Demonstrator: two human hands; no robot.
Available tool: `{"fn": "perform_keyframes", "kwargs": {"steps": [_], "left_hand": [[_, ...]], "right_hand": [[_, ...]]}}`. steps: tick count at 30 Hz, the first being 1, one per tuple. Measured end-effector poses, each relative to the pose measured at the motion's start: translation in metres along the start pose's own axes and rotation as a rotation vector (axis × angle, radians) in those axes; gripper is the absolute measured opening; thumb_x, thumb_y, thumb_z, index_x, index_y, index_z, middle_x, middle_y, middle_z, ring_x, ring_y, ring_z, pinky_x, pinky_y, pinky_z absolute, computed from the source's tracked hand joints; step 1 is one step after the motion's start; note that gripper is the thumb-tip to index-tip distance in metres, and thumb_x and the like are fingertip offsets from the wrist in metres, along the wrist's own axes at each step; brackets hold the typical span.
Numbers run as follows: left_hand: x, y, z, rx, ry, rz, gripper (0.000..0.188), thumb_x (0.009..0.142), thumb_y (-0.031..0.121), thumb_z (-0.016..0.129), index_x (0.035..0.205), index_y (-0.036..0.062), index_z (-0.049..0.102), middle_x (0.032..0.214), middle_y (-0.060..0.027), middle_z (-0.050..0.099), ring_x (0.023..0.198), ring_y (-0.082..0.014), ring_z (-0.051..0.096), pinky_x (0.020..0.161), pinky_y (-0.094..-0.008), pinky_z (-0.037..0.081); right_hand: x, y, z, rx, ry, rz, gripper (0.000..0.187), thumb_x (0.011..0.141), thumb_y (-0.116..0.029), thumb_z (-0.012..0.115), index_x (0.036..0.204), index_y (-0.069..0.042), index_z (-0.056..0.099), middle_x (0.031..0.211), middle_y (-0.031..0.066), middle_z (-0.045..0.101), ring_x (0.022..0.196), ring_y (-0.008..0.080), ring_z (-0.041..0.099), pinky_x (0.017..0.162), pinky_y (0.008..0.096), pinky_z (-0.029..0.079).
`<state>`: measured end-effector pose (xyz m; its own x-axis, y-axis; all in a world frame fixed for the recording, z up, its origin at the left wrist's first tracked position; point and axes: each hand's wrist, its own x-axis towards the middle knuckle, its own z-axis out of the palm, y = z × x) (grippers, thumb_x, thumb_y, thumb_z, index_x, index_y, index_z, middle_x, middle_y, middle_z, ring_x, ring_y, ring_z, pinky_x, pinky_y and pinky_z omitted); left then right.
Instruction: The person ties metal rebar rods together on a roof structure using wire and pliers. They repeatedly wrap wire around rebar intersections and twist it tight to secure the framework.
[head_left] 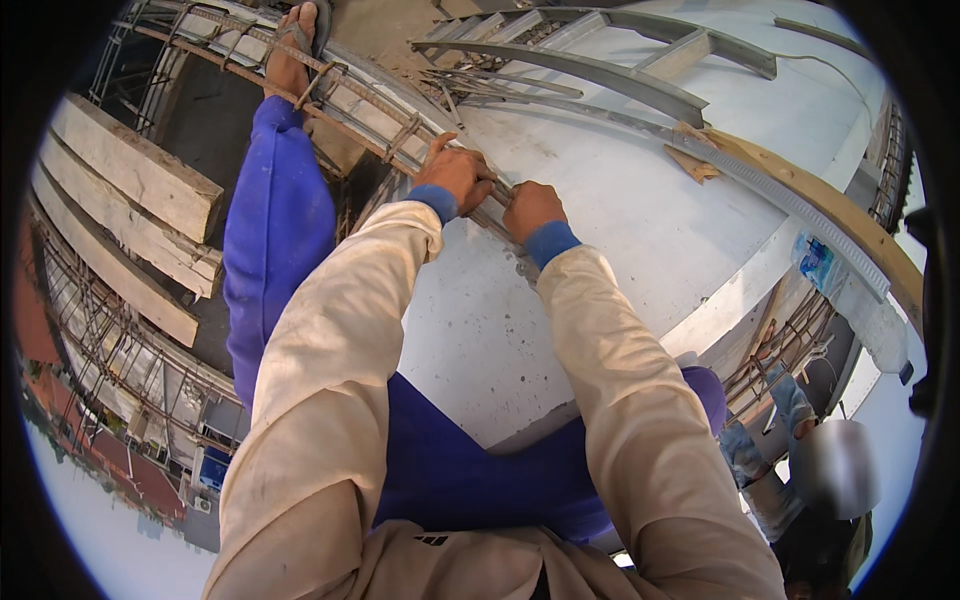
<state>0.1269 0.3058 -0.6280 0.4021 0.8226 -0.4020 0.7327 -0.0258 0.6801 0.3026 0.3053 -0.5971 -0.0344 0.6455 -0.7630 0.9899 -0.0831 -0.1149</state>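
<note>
A long cage of rusty rebar (372, 115) tied with square stirrups runs from the upper left to the middle. My left hand (458, 177) is closed on the cage's bars near this end, with its index finger raised. Just to its right, my right hand (535, 209) is a fist against the end of the bars. What lies inside that fist is hidden. Under both hands stretches a broad white panel (480, 330) with dark specks. My left foot (288, 60), in a sandal, rests on the cage farther up.
Wooden planks (135, 175) lie at the left over a dark gap. Metal ladder-like frames (600, 65) rest on the panel's far side. A perforated metal strip and a wooden board (850, 220) cross the right. A plastic bottle (818, 262) lies there. Another person (790, 470) crouches lower right.
</note>
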Motion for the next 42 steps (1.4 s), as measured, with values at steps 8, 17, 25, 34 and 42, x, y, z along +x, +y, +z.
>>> {"fn": "perform_keyframes", "kwargs": {"steps": [8,17,25,34,42], "left_hand": [[-0.001,-0.005,-0.003,-0.004,0.003,0.048,0.019,0.086,0.025,0.072,0.102,0.0195,0.081,0.103,-0.0041,0.074,0.107,-0.0226,0.068,0.122,-0.0495,0.022],[-0.002,0.012,0.003,-0.011,0.085,-0.057,0.024,0.088,0.035,0.072,0.095,0.0134,0.08,0.099,-0.0055,0.075,0.106,-0.0228,0.068,0.121,-0.048,0.023],[0.005,0.016,0.031,0.079,0.316,0.001,0.031,0.091,0.035,0.071,0.078,0.0065,0.074,0.09,-0.0083,0.075,0.097,-0.0253,0.068,0.117,-0.0465,0.025],[0.019,0.002,0.037,0.171,0.121,-0.181,0.043,0.093,0.044,0.067,0.076,0.0041,0.07,0.077,-0.015,0.069,0.072,-0.0358,0.063,0.113,-0.0454,0.035],[0.007,-0.009,0.008,0.316,-0.204,-0.161,0.067,0.09,0.048,0.071,0.141,0.0057,0.058,0.138,-0.022,0.062,0.13,-0.0369,0.057,0.109,-0.0431,0.044]], "right_hand": [[0.029,0.001,-0.014,0.118,-0.118,-0.284,0.02,0.087,-0.019,0.065,0.083,-0.002,0.075,0.082,0.0228,0.073,0.077,0.0358,0.073,0.072,0.0432,0.058],[0.024,-0.009,-0.114,-0.069,-0.155,-0.285,0.023,0.096,-0.018,0.058,0.101,-0.002,0.074,0.091,0.0135,0.075,0.079,0.0183,0.071,0.074,0.0351,0.055],[-0.191,0.198,-0.27,0.746,0.51,-0.337,0.031,0.107,-0.025,0.054,0.124,-0.005,0.07,0.105,0.0076,0.074,0.089,0.0143,0.069,0.079,0.0275,0.052],[-0.361,0.37,0.093,0.706,0.431,0.694,0.029,0.097,-0.025,0.063,0.117,-0.004,0.07,0.101,0.0191,0.076,0.092,0.0335,0.074,0.083,0.0392,0.058],[-0.355,0.286,0.251,0.97,0.33,0.821,0.038,0.097,-0.039,0.06,0.115,-0.007,0.071,0.1,0.018,0.076,0.096,0.0362,0.072,0.088,0.0434,0.056]]}}
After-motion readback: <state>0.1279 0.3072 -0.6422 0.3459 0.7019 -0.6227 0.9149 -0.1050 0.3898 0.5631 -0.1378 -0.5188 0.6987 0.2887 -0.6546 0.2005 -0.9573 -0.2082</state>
